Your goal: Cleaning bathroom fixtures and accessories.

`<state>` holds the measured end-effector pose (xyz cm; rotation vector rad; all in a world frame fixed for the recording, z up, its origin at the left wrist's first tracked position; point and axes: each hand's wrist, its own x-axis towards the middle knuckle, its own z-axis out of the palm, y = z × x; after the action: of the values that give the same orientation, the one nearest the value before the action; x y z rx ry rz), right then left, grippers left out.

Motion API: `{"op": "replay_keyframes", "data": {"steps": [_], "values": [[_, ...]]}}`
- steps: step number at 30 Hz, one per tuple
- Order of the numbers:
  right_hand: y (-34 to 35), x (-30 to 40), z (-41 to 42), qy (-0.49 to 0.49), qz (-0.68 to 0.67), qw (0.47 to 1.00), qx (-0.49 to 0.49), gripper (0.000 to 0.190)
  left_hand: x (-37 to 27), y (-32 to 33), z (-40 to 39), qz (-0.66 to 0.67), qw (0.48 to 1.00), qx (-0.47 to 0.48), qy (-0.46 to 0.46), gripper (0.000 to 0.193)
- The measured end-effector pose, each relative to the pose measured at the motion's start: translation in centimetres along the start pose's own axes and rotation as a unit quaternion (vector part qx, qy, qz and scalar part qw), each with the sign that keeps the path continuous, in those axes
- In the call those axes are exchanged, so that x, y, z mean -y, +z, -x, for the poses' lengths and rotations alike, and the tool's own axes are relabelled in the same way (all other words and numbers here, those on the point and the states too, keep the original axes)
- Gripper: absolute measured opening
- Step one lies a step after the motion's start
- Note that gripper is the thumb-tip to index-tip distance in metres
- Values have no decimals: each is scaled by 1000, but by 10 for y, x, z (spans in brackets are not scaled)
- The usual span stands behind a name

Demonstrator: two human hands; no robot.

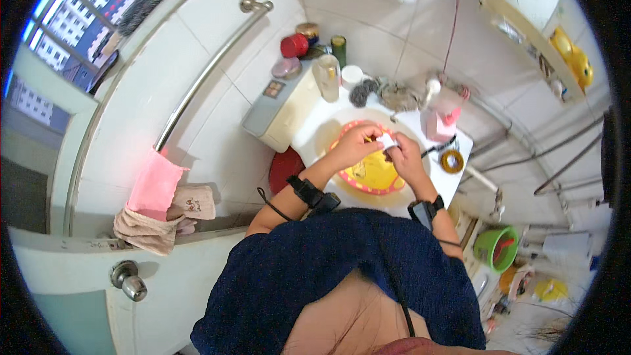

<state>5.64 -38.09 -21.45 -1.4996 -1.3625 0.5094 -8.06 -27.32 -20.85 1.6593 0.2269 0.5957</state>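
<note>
My left hand and my right hand meet above a yellow plastic basin with a pink dotted rim. Between their fingertips is a small white object, gripped from both sides; it is too small to name surely. Something dark shows just under the right fingers, mostly hidden. The basin sits in a white washbasin, and both forearms reach over its near side. What lies in the bottom of the yellow basin is partly covered by my hands.
Behind the washbasin stand a clear cup, a white round jar and a dark scouring pad. At right are a pink soap dispenser and a roll of amber tape. A metal towel rail runs along the left wall.
</note>
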Motion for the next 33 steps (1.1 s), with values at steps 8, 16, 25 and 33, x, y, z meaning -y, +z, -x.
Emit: {"op": "replay_keyframes", "data": {"steps": [8,16,25,33], "values": [[-6,11,-7,130,-106,985,53,30,-11,19,-10,167,984,7,-68,25],[-22,15,-3,119,-157,973,121,50,-46,-62,-55,109,962,-225,-108,40],[-29,-21,45,199,-79,969,121,30,-117,-193,-165,109,899,-420,-56,16],[-54,-34,100,300,-107,947,28,25,-106,-205,-210,116,873,-472,-42,17]]}}
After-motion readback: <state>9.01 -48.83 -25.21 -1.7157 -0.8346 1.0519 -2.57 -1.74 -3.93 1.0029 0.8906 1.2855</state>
